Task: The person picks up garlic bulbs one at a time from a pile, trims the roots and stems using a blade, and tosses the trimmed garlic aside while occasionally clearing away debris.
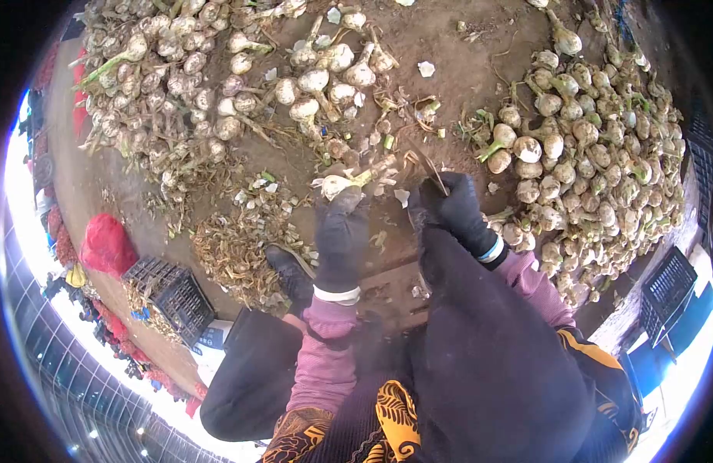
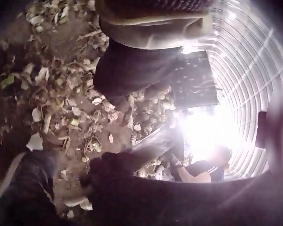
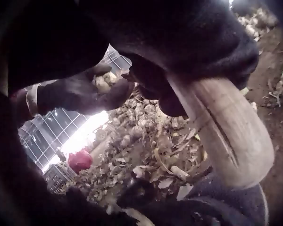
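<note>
In a dark glove, the left hand (image 1: 342,235) holds a garlic bulb (image 1: 337,186) whose stem points right toward the other hand. That bulb (image 3: 105,81) shows between the fingers of the left hand (image 3: 80,93) in the right wrist view. The right hand (image 1: 458,214), also gloved, grips a tool whose thin blade (image 1: 428,163) rises up and left, just right of the stem. Its rounded wooden handle (image 3: 226,134) sticks out of the right hand (image 3: 193,42). The left wrist view is dark, and its bulb cannot be made out.
Garlic with stems (image 1: 171,85) is heaped at upper left, and trimmed bulbs (image 1: 588,154) are piled at right. Dry peelings (image 1: 240,247) lie beside a shoe (image 1: 289,272). Black crates (image 1: 171,297) and a red bag (image 1: 107,245) stand at lower left.
</note>
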Demonstrator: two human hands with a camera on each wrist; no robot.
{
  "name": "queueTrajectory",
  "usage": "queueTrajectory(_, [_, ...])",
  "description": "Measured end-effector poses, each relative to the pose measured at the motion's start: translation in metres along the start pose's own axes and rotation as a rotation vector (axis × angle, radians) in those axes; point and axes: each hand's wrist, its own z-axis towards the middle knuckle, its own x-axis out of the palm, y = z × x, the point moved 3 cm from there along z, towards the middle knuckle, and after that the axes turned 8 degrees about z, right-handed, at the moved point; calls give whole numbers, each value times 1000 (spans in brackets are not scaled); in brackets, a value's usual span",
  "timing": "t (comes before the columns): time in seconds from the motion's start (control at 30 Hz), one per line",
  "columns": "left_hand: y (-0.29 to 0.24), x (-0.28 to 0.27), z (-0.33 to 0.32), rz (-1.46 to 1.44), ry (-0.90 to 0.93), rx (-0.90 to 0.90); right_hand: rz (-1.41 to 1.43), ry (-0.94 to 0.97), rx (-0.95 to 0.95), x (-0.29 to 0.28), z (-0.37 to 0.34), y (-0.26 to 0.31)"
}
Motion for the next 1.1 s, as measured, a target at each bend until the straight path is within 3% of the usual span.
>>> queueTrajectory(0.07, [14,-3,-1,132,14,-52,-8,-22,-40,4,0,0])
queueTrajectory(0.13, [23,11,-5,-134,137,-160,25,-39,-142,7,1,6])
queueTrajectory(0.2, [24,19,-12,-215,103,-187,28,16,-221,8,3,9])
queueTrajectory(0.27, [12,20,-11,719,283,84,-112,198,-140,-1,5,-14])
queueTrajectory(0.3, [5,20,-12,1111,297,258,-115,142,37,-5,4,-35])
queueTrajectory(0.33, [3,20,-7,725,273,149,-114,82,214,-9,1,-56])
queueTrajectory(0.4, [-5,35,-17,659,435,219,183,70,206,-13,-5,-65])
queueTrajectory(0.43, [-8,67,-25,971,637,412,335,62,210,-14,-11,-70])
queueTrajectory(0.53, [52,61,-29,1400,697,767,451,38,249,-14,-14,-91])
queueTrajectory(0.6, [7,96,10,1223,577,681,348,0,291,-23,-4,-104])
queueTrajectory(0.67, [-17,77,65,1119,253,531,236,-77,337,-35,0,-115])
queueTrajectory(0.7, [-24,44,90,1184,58,546,203,-104,349,-39,3,-111])
queueTrajectory(0.73, [-32,11,114,1233,-137,539,190,-216,279,-39,0,-57])
queueTrajectory(0.77, [-39,-7,129,1363,-250,669,214,-200,284,-37,1,-65])
queueTrajectory(0.87, [-37,-28,161,1618,-246,823,268,-174,299,-34,1,-85])
queueTrajectory(0.97, [-26,-34,164,1524,-229,777,283,-180,293,-28,4,-80])
queueTrajectory(1.1, [-24,-35,127,1352,-8,543,134,-97,270,-27,10,-70])
